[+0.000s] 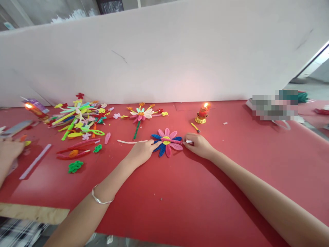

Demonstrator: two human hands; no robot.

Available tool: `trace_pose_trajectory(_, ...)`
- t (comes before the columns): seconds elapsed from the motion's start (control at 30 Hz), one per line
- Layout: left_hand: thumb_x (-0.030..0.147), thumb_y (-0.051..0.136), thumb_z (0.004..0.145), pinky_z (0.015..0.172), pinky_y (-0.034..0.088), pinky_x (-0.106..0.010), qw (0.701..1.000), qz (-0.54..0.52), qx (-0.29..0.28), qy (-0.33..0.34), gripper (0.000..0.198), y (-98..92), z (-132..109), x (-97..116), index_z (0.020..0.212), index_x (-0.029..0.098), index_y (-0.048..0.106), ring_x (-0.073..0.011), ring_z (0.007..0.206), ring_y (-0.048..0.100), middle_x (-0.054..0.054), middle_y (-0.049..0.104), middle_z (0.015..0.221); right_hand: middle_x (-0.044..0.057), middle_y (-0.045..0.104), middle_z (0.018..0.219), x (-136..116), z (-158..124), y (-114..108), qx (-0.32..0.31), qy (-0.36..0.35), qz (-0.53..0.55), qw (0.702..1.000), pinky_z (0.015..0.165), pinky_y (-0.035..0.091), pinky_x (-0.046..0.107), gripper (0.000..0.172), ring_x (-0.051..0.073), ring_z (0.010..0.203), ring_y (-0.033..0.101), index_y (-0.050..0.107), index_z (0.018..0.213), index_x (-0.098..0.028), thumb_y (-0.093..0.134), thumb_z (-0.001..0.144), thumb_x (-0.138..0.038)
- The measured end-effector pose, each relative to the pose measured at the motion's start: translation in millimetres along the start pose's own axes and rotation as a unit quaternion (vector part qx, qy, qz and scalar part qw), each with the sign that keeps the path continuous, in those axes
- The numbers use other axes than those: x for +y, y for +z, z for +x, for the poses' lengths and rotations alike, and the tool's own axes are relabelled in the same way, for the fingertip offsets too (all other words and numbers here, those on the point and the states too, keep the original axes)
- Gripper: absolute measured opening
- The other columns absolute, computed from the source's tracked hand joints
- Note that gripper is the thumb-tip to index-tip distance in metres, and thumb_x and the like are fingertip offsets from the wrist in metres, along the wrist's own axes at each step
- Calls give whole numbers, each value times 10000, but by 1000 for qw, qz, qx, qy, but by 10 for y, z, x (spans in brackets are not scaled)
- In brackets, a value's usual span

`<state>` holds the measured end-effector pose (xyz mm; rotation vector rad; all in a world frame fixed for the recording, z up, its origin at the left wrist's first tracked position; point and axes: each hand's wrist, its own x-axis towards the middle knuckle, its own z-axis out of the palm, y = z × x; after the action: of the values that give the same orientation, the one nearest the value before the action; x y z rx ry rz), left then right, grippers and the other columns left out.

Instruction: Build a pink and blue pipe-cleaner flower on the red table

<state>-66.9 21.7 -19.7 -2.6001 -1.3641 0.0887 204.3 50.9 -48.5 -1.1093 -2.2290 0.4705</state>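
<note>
A white tip [189,141] is pinched between the fingers of the right hand [199,145]; it is seemingly the end of the stem laid across the flower [167,133]. The blue petals are touched by the outstretched, parted fingers of the left hand [142,151]. The flower is laid flat on the red counter [180,206], near a lit candle [203,113].

1 head-worn view, forward and down, close over red table [180,206]
</note>
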Motion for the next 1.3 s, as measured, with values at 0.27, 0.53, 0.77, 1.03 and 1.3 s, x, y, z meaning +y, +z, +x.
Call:
trace_pose_trajectory(0.27,124,330,895,557,346,-237,1000,6,-4,2,452,-36,3,16,1292,289,471,-156,675,566,-40,577,828,23,535,711,-9,-2,-8,-5,-4,0,1000,591,338,244,213,116,609,445,380,587,-197,449,788,-204)
trace_pose_trajectory(0.53,127,345,884,550,352,-233,1000,-5,-14,-8,458,-35,7,15,1280,310,483,-156,682,563,-40,576,810,21,538,711,-15,-7,-14,-9,5,-1,1000,592,343,245,225,115,610,451,365,580,-197,454,787,-204)
trace_pose_trajectory(0.77,335,346,914,567,388,-253,994,20,90,-60,397,-252,-36,-17,1290,333,471,-213,864,539,-86,567,955,22,554,721,8,-14,2,-4,4,-1,1000,585,339,243,197,121,622,469,428,592,-198,452,787,-214)
trace_pose_trajectory(1.03,191,371,848,681,446,-397,922,80,35,-378,323,-419,-509,-1109,1041,184,630,-315,977,467,-164,520,1043,15,533,702,2,-7,-3,-9,-3,-4,1000,595,329,239,191,121,630,458,407,606,-199,443,793,-199)
trace_pose_trajectory(1.3,224,388,845,688,445,-409,879,10,-40,-476,325,-167,-1050,-1674,1088,174,598,-272,920,405,-129,459,939,12,523,692,-12,-5,-6,-11,5,-5,1000,591,320,240,210,118,619,446,399,597,-197,444,802,-213)
